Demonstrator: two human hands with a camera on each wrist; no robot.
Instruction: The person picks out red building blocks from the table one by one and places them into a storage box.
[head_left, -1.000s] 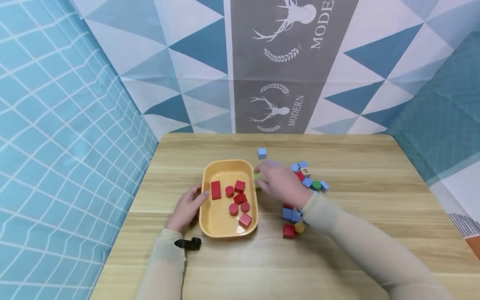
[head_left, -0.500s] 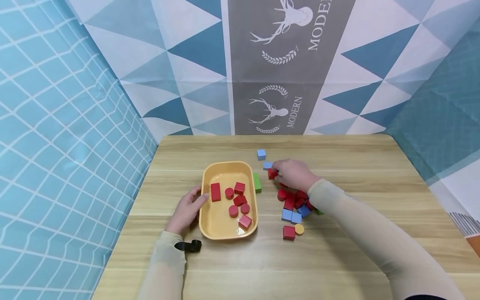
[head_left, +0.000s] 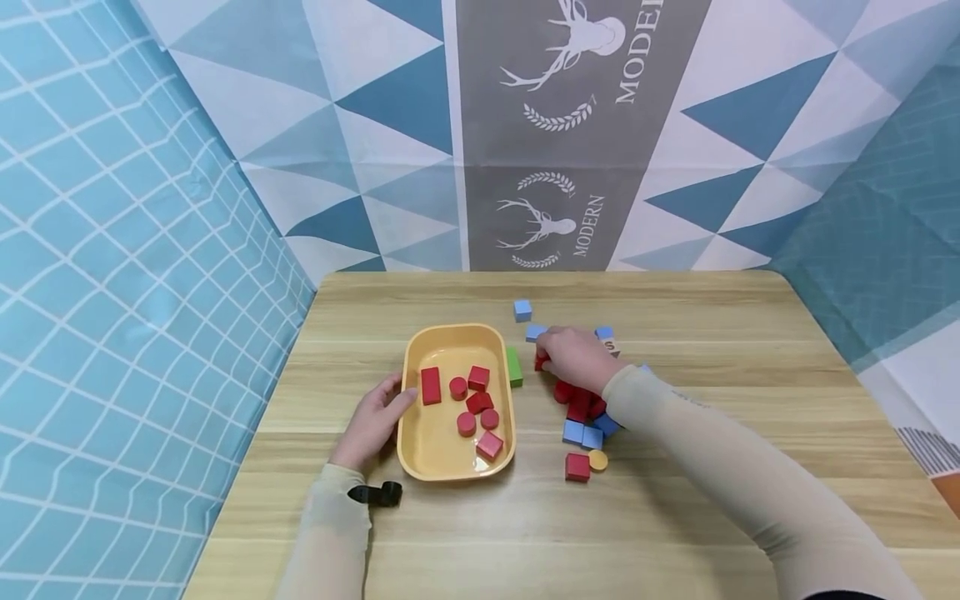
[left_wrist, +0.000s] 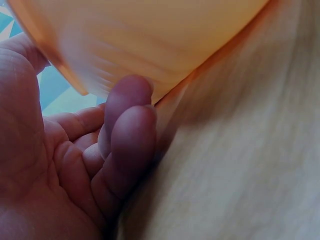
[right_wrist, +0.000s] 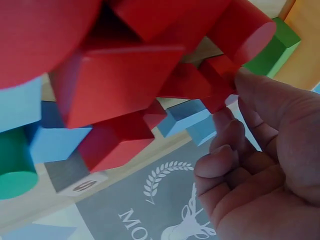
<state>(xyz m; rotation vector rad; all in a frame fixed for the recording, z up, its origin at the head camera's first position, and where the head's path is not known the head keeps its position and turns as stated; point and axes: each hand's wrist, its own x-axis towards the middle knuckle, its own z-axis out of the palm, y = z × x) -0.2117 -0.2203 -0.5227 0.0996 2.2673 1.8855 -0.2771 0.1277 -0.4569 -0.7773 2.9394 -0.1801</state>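
My left hand [head_left: 375, 421] holds the yellow plastic tray [head_left: 431, 450] by its left side, thumb over the rim and fingers against the outer wall. In the left wrist view, the curled fingertips press near the bottom of the tray wall [left_wrist: 150, 40]. Several red blocks and cylinders lie inside, among them a red rectangular block [head_left: 431, 386]. Right of the tray, my right hand [head_left: 581, 358] pinches a red block [right_wrist: 220, 75] between thumb and fingers; the hand partly hides it in the head view. More red blocks [head_left: 578, 406] crowd beneath the right wrist.
A green block [head_left: 513, 367] stands against the tray's right side. Blue cubes [head_left: 522, 311] lie farther back, with a lettered wooden cube [head_left: 611, 345] behind the pile. Nearer the front are a red block [head_left: 577, 467] and a yellow disc [head_left: 597, 461]. Patterned cloth [head_left: 375, 167] hangs behind the table.
My right hand has moved rightward from the tray's right rim to a red block, then shifted slightly left and nearer while pinching it. The left hand and tray stay put.
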